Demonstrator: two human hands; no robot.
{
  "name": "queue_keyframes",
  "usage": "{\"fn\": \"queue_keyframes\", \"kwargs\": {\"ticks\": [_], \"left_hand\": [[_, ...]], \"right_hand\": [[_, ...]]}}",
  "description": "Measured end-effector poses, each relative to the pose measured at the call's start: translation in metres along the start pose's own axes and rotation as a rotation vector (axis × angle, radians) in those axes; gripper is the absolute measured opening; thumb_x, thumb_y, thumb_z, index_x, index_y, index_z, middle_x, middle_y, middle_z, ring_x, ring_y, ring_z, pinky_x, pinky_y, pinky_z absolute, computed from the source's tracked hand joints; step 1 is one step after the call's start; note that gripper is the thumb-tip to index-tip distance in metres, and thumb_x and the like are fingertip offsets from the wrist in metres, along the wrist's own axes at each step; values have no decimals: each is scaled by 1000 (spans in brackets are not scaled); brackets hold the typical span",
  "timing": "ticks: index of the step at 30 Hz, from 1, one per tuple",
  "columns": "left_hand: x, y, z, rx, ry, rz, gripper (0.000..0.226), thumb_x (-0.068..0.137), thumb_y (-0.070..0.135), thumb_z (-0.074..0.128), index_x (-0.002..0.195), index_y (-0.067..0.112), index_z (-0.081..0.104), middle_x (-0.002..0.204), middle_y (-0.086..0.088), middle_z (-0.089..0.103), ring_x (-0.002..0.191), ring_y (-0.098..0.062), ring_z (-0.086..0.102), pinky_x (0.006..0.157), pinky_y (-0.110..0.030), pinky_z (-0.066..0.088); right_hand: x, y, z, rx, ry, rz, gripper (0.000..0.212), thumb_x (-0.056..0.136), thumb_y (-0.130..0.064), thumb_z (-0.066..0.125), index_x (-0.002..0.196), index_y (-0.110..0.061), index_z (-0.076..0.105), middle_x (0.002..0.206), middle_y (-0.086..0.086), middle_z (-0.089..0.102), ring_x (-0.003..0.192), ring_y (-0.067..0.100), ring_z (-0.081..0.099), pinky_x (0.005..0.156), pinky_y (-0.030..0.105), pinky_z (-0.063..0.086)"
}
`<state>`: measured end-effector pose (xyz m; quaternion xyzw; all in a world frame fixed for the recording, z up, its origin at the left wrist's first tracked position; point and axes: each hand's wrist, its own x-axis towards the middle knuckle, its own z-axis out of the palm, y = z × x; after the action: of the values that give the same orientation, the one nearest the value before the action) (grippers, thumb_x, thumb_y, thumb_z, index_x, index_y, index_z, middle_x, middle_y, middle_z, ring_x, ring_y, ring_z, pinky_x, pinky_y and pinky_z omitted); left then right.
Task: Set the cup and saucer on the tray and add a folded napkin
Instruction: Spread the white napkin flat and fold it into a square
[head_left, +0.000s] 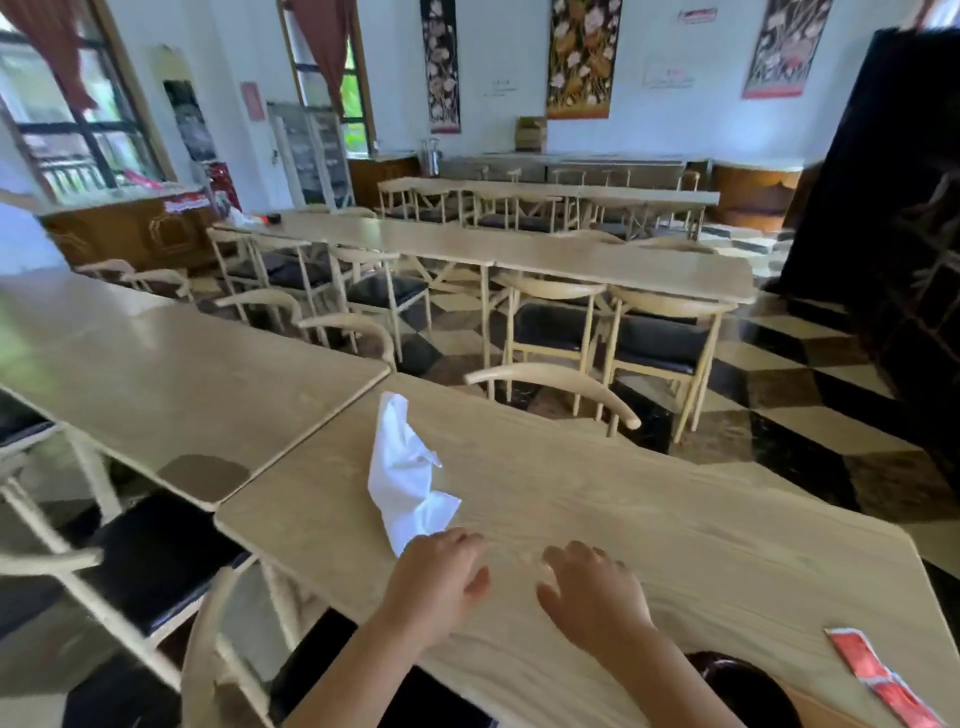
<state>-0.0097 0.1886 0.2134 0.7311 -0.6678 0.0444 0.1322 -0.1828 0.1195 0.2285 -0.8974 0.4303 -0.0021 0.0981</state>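
A white napkin (408, 470) hangs crumpled in the air above the light wooden table (649, 519). My left hand (441, 582) pinches its lower corner. My right hand (592, 592) hovers just over the tabletop to the right, fingers spread and curled, holding nothing. A dark round object (743, 691), only partly visible at the bottom edge under my right forearm, could be the tray or saucer; I cannot tell which. No cup is in view.
A red packet (878, 680) lies near the table's right front corner. A wooden chair back (556, 384) stands at the far side. Another table (171, 384) adjoins on the left, with black-seated chairs (156, 561) beside it. More tables and chairs fill the room behind.
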Motion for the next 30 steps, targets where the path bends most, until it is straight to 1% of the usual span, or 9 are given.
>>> {"fn": "queue_keyframes", "kwargs": {"ticks": [2, 4, 6, 14, 18, 21, 25, 27, 30], "left_hand": [[-27, -36, -2, -82, -43, -92, 32, 69, 43, 36, 73, 22, 60, 62, 4, 59, 56, -15, 60, 45, -23, 36], [-53, -74, 1, -144, -27, -126, 49, 71, 47, 25, 89, 19, 60, 81, 0, 65, 75, -22, 62, 63, -31, 48], [-78, -109, -1, -189, -1, -122, 54, 71, 47, 23, 101, 21, 60, 92, 0, 66, 86, -21, 62, 74, -31, 49], [-133, -217, -24, -169, -86, -78, 33, 88, 38, 48, 115, 21, 56, 104, 3, 64, 93, -17, 61, 72, -29, 46], [-119, -242, -23, -108, -142, -21, 33, 90, 37, 47, 118, 19, 54, 109, 0, 62, 95, -19, 61, 67, -26, 40], [-93, -256, -4, -105, -143, 16, 36, 87, 32, 52, 119, 17, 56, 107, -3, 63, 95, -22, 62, 75, -30, 48], [-37, -274, 27, -16, -130, 164, 39, 59, 27, 76, 95, 18, 66, 84, 1, 66, 73, -22, 66, 67, -27, 53], [-2, -283, 37, 42, -77, 186, 46, 48, 27, 83, 92, 19, 68, 88, 1, 68, 75, -20, 66, 70, -27, 53], [51, -299, 52, 44, -70, 248, 46, 54, 22, 80, 97, 16, 64, 100, -4, 66, 87, -27, 64, 76, -36, 52]], "right_hand": [[3, -35, 11, -1, -13, -14, 37, 92, -39, 39, 123, -20, 47, 125, 5, 51, 115, 25, 49, 91, 35, 42], [5, -71, 25, 20, -12, -6, 37, 91, -39, 41, 122, -20, 48, 124, 5, 51, 117, 24, 46, 90, 32, 41], [9, -108, 40, 54, 0, 11, 36, 91, -38, 43, 122, -20, 48, 124, 5, 50, 118, 23, 45, 89, 30, 42], [28, -212, 77, 33, 39, 110, 34, 90, -33, 45, 120, -18, 50, 123, 4, 52, 114, 23, 46, 86, 33, 43], [39, -220, 88, -24, 47, 148, 31, 90, -33, 45, 116, -19, 52, 119, 3, 54, 110, 23, 49, 84, 32, 42], [59, -212, 95, -25, 44, 172, 31, 89, -33, 46, 116, -19, 53, 119, 3, 54, 109, 23, 49, 84, 33, 42], [112, -192, 105, 20, 44, 225, 32, 89, -31, 47, 119, -19, 50, 119, 3, 54, 111, 24, 48, 83, 33, 42], [149, -181, 111, 65, 55, 241, 37, 88, -29, 49, 124, -19, 47, 122, 3, 52, 113, 24, 47, 83, 34, 42], [203, -170, 123, 119, 78, 254, 46, 87, -30, 52, 131, -19, 42, 133, 2, 46, 119, 25, 43, 85, 35, 43]]}}
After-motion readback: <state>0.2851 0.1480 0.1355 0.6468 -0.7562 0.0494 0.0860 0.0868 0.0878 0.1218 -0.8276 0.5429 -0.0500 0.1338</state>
